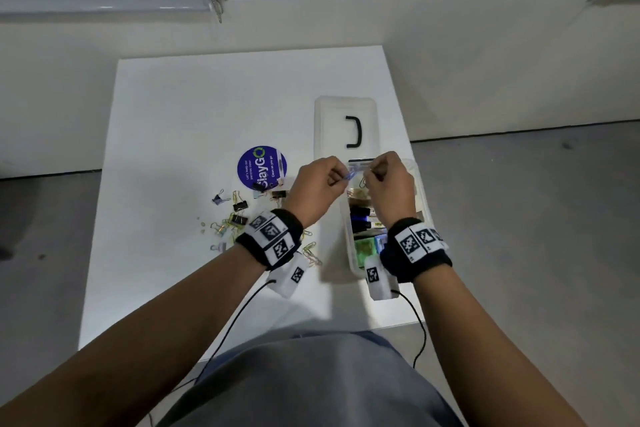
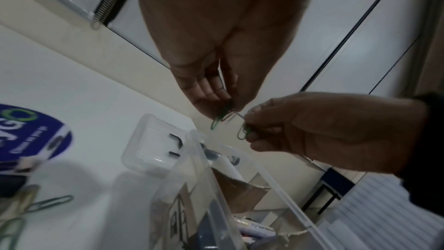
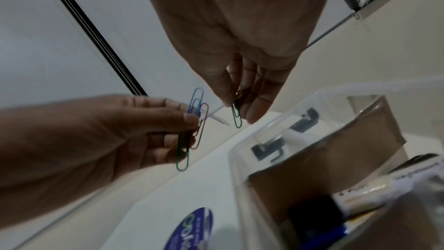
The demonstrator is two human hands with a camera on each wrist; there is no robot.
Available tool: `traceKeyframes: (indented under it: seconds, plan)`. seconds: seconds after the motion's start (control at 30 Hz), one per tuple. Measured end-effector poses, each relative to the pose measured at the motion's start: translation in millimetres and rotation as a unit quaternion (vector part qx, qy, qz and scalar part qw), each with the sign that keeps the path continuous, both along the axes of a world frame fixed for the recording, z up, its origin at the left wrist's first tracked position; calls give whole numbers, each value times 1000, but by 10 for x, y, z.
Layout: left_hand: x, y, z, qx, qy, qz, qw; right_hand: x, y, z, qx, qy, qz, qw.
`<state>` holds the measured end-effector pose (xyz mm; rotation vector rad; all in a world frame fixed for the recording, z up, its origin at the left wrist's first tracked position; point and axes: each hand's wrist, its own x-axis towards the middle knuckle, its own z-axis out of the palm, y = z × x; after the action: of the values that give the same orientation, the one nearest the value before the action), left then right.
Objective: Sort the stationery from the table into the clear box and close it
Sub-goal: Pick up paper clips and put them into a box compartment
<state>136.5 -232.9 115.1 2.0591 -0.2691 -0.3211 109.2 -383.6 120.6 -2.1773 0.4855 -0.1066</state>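
Observation:
Both hands are raised over the far end of the clear box [image 1: 347, 253] [image 2: 209, 187] [image 3: 236, 161]. My left hand [image 1: 341, 178] [image 2: 222, 109] [image 3: 192, 121] pinches a bunch of coloured paper clips [image 1: 349, 177] [image 2: 216, 123] [image 3: 195, 102], blue, red and green. My right hand [image 1: 365, 177] [image 2: 247, 126] [image 3: 236, 107] pinches one green paper clip [image 2: 243, 132] [image 3: 237, 119] close beside them. The box's clear lid [image 1: 329, 121] [image 2: 144, 151], with a black handle, lies flat on the table behind the box.
Black and coloured binder clips [image 1: 239, 210] and loose paper clips [image 1: 311, 253] [image 2: 51, 201] are scattered on the white table [image 1: 173, 114] left of the box. A round blue sticker [image 1: 261, 166] lies behind them. Markers [image 1: 360, 218] and brown cardboard [image 3: 336, 151] sit in the box.

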Motion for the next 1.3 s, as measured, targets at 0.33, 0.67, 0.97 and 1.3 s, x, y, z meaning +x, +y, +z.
traceKeyframes:
  seconds: [0.33, 0.67, 0.97, 1.3]
  plan:
    - [103, -383, -290, 93, 7, -20, 995, 144, -175, -283, -107, 139, 86, 981]
    - [-174, 271, -549, 76, 51, 26, 995, -78, -233, -180, -80, 68, 25, 994]
    - [16, -210, -519, 168, -30, -56, 984, 621, -682, -580, -354, 372, 397, 760]
    - [-22, -307, -566, 179, -43, 1, 983, 1018, -894, -881, -493, 358, 600, 519]
